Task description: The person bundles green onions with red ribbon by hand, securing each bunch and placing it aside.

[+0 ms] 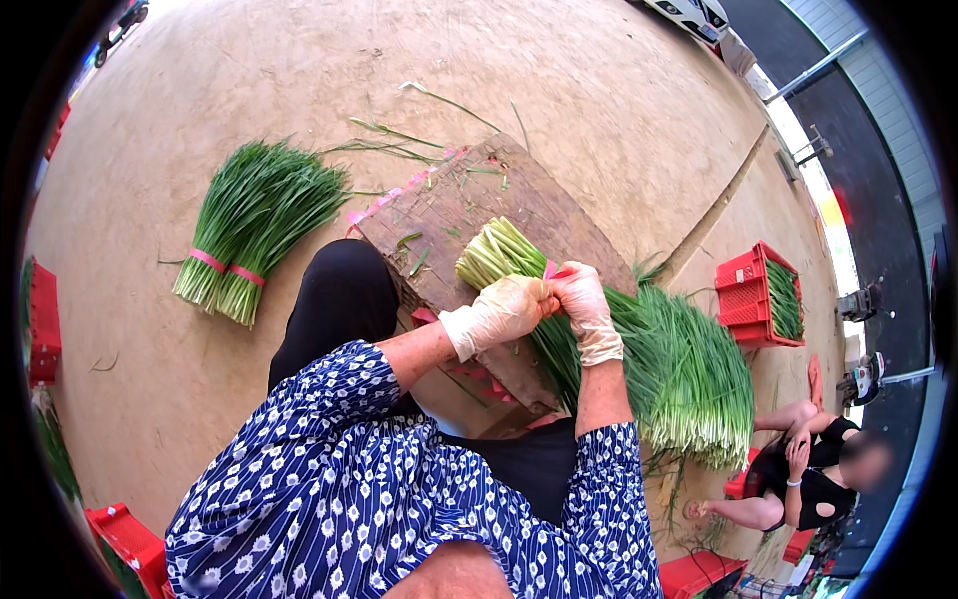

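Note:
A bunch of garlic chives (497,250) lies across a worn wooden board (544,200), its pale cut ends toward the far side. Around its stems runs a pink band (550,270). Both hands wear thin whitish gloves and meet over this band. Fingers of my left hand (511,307) are pinched together at the band. My right hand (582,301) is closed beside it, touching the left fingertips, with pink showing between its fingers. The leafy end of the bunch passes under my right wrist. Loose green scraps (417,260) lie on the board.
Banded chive bunches (249,225) lie on the floor at left. A large loose pile of chives (689,379) is at my right. Red crates stand at right (746,299) and left (43,319). A person in black (813,474) sits at the lower right.

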A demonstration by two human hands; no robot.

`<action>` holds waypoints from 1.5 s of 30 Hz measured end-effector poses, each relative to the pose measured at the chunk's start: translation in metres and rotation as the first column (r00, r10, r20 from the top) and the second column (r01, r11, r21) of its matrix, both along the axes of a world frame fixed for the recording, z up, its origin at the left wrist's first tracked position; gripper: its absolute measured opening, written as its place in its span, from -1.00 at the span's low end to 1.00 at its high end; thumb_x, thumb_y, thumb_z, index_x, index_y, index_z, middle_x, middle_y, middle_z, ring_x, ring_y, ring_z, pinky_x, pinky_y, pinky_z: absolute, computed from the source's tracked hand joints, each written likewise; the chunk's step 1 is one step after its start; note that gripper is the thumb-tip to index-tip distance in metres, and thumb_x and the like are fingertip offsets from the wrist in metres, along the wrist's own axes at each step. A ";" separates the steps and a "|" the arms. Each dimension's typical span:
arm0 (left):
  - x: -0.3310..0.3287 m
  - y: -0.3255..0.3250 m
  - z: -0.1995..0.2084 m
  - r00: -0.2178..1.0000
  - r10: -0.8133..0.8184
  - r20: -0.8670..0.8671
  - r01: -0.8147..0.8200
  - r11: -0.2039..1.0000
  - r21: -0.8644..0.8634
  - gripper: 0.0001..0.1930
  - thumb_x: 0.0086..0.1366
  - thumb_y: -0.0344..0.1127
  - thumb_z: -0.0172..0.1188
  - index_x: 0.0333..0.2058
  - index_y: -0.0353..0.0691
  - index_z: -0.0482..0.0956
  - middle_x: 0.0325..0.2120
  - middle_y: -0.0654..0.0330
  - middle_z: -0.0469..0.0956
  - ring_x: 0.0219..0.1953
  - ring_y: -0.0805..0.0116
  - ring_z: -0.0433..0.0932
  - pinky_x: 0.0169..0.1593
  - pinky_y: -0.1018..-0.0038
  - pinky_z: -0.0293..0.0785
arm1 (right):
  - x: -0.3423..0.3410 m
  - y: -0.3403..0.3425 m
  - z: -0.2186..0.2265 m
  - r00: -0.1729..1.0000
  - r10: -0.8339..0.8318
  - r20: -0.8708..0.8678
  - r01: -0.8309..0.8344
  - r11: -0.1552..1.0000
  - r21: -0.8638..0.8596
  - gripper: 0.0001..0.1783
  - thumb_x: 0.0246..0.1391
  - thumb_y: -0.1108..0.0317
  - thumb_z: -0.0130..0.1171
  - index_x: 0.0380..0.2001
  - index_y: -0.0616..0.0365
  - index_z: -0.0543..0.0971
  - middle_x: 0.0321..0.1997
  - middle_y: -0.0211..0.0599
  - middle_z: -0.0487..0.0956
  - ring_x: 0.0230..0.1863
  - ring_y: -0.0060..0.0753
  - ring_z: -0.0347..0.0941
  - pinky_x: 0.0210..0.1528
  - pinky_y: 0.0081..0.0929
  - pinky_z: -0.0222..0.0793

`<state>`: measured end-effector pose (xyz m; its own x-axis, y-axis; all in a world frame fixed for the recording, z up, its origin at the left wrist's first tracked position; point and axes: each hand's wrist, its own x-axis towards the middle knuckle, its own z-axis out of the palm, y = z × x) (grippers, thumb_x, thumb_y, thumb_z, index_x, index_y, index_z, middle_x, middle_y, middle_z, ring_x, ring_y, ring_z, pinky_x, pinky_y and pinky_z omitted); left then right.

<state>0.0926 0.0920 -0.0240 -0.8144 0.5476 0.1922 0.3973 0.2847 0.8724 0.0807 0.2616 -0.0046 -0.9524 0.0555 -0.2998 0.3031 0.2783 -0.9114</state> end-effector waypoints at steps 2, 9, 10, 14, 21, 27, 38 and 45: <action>-0.015 -0.009 0.014 0.986 0.054 0.161 -0.065 0.996 0.063 -0.72 0.33 -0.16 0.17 -0.36 -0.29 0.65 -0.52 -0.15 0.60 -0.40 -0.09 0.63 -0.33 0.17 0.51 | 0.000 0.000 0.000 0.999 -0.030 0.031 0.031 0.999 -0.027 -0.85 -0.20 0.54 0.36 -0.58 0.15 0.54 -0.67 -0.40 0.51 -0.72 -0.60 0.37 -0.71 -0.59 0.18; -0.027 -0.006 0.021 0.970 0.136 0.203 -0.079 0.961 -0.265 -0.78 0.13 -0.19 0.40 -0.40 -0.24 0.67 -0.60 0.11 0.63 -0.50 0.26 0.65 -0.37 0.30 0.50 | -0.002 0.003 -0.011 0.994 -0.088 0.061 0.099 0.973 -0.207 -0.77 -0.11 0.54 0.38 -0.57 0.10 0.47 -0.65 -0.41 0.51 -0.74 -0.66 0.30 -0.74 -0.65 0.07; -0.026 -0.003 0.022 0.976 0.140 0.169 -0.085 0.952 -0.294 -0.78 0.13 -0.19 0.40 -0.41 -0.23 0.67 -0.60 0.11 0.63 -0.49 0.24 0.65 -0.36 0.29 0.50 | -0.003 0.003 -0.012 0.992 -0.108 0.061 0.120 0.961 -0.249 -0.76 -0.08 0.54 0.38 -0.56 0.10 0.46 -0.64 -0.39 0.51 -0.75 -0.66 0.29 -0.75 -0.65 0.05; -0.024 0.004 0.014 0.988 0.153 -0.009 -0.147 0.929 -0.339 -0.80 0.10 -0.20 0.39 -0.41 -0.20 0.66 -0.55 0.04 0.63 -0.39 0.04 0.65 -0.28 0.19 0.51 | -0.004 0.005 -0.011 0.990 -0.107 0.087 0.128 0.945 -0.302 -0.78 -0.13 0.55 0.39 -0.58 0.09 0.50 -0.64 -0.45 0.50 -0.74 -0.67 0.30 -0.73 -0.63 0.10; -0.026 0.014 -0.008 0.958 0.183 -0.222 -0.254 0.901 -0.352 -0.79 0.16 -0.20 0.26 -0.41 -0.25 0.64 -0.46 -0.07 0.62 -0.34 -0.09 0.64 -0.26 0.10 0.52 | -0.004 -0.010 0.001 0.983 0.068 -0.172 -0.018 0.960 0.278 -0.92 -0.06 0.45 0.29 -0.47 0.17 0.58 -0.58 -0.18 0.57 -0.59 -0.23 0.52 -0.53 -0.33 0.38; -0.028 0.016 -0.016 0.951 0.204 -0.233 -0.279 0.891 -0.359 -0.77 0.22 -0.19 0.15 -0.43 -0.24 0.64 -0.47 -0.10 0.62 -0.34 -0.09 0.65 -0.27 0.09 0.53 | 0.003 -0.021 0.011 0.917 0.299 -0.264 0.019 0.629 0.777 -0.87 -0.07 0.31 0.23 -0.51 0.12 0.54 -0.42 -0.05 0.58 -0.27 0.11 0.53 -0.25 -0.02 0.43; -0.027 0.016 -0.018 0.935 0.264 -0.237 -0.323 0.910 -0.260 -0.75 0.23 -0.18 0.18 -0.48 -0.24 0.62 -0.52 -0.12 0.60 -0.35 -0.12 0.62 -0.27 0.07 0.50 | 0.007 -0.026 0.005 0.934 0.212 -0.288 0.100 0.618 0.780 -0.88 0.06 0.30 0.17 -0.40 0.10 0.58 -0.42 0.03 0.60 -0.30 0.17 0.55 -0.26 0.00 0.44; -0.023 0.006 -0.006 0.979 0.199 -0.040 -0.203 0.948 -0.246 -0.78 0.23 -0.20 0.18 -0.34 -0.23 0.65 -0.42 -0.10 0.63 -0.31 -0.08 0.63 -0.23 0.13 0.52 | 0.009 -0.021 -0.012 0.979 -0.135 -0.150 0.171 0.951 0.256 -0.89 0.13 0.44 0.18 -0.41 0.26 0.52 -0.53 -0.14 0.59 -0.58 -0.22 0.57 -0.58 -0.28 0.40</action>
